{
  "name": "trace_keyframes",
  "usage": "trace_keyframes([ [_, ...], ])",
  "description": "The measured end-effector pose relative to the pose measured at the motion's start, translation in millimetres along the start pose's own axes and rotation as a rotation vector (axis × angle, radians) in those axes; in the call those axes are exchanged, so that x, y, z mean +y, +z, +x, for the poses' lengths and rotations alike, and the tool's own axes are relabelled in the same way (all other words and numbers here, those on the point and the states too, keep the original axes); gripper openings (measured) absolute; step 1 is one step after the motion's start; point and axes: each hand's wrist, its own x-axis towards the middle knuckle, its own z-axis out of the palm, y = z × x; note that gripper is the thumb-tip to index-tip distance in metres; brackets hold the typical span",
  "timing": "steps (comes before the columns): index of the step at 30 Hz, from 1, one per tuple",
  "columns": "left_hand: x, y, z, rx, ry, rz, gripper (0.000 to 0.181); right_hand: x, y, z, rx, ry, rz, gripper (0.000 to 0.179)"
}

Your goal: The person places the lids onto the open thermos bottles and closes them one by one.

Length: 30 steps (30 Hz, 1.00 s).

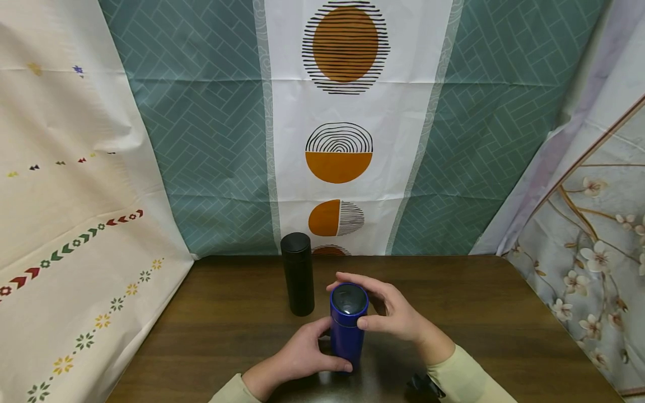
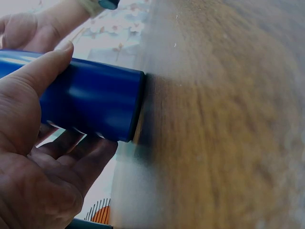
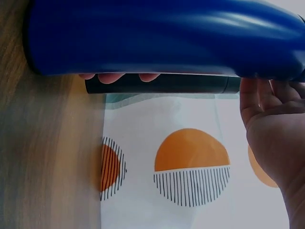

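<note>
A blue thermos flask (image 1: 346, 336) with a glossy dark top (image 1: 350, 299) stands upright near the front of the table. My left hand (image 1: 308, 351) grips its lower body, thumb across the near side and fingers round the far side. Higher up, my right hand (image 1: 390, 310) holds the flask about its lid, the thumb by the seam and the fingers behind. In the left wrist view the base of the blue flask (image 2: 105, 100) is right at the tabletop. A black flask (image 1: 298, 274) stands upright behind and to the left, touched by neither hand.
The brown wooden table (image 1: 227, 313) runs back to a hanging green and white cloth (image 1: 216, 140). A cream patterned cloth (image 1: 75, 196) hangs at the left, a floral one (image 1: 594, 252) at the right. Something small and black (image 1: 425, 386) shows by the right sleeve.
</note>
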Motion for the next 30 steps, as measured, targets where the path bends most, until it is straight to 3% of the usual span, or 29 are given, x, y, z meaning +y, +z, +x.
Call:
trace_keyframes([
  [6,-0.1,-0.7,0.2,-0.003,-0.006,-0.007,0.066,0.5,-1.2,-1.3,0.019,0.030,-0.050,0.069],
  [16,0.6,-0.8,0.9,-0.011,-0.006,-0.014,0.065,-2.5,0.4,-4.8,0.136,0.127,-0.145,0.069],
  [30,-2.0,-0.5,1.4,-0.007,-0.002,-0.010,0.064,-1.0,5.0,-4.5,0.166,0.137,-0.147,0.078],
])
